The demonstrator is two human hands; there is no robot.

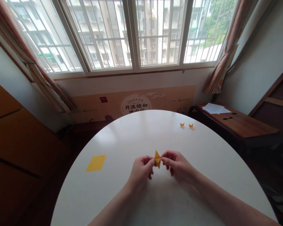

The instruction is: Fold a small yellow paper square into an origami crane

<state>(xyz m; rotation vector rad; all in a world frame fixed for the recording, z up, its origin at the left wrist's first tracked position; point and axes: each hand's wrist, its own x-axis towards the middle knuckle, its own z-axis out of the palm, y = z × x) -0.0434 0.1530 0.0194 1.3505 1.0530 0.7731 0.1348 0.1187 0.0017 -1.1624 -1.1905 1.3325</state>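
One folded yellow paper (157,160) is just below and right of the frame's centre, pinched at its left by my left hand (142,169) and at its right by my right hand (176,161). A flat yellow sheet (96,163) lies left on the white table (122,138); two small folded figures (191,126) sit toward upper right.

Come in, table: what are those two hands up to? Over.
Left hand and right hand pinching opposite sides of folded yellow paper. Flat yellow sheet off left, two small folded figures farther off right. All clear of the hands.
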